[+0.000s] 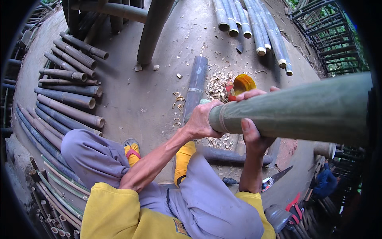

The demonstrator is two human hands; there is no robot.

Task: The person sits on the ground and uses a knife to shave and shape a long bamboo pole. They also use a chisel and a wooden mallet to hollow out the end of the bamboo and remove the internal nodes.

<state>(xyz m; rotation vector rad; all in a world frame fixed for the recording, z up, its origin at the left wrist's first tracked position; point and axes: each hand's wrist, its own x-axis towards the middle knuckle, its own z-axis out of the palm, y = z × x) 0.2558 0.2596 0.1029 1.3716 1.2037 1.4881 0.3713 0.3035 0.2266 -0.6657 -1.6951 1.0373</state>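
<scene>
A thick green bamboo pole is held up in front of me, its near part reaching to the right edge of the view. My left hand is closed around its left end, by a raised node ring. Farther right, my right hand grips the pole from below, thumb on the near side and fingertips showing over the far side. Under the pole, a dark bamboo length lies on the ground, and another bamboo piece crosses near my feet. Pale wood chips are scattered around them.
An orange-yellow container lies tipped among the chips. A handsaw is on the ground right of my knee. Cut bamboo lengths line the left side; long poles lie at the far right. A bamboo rack stands beyond.
</scene>
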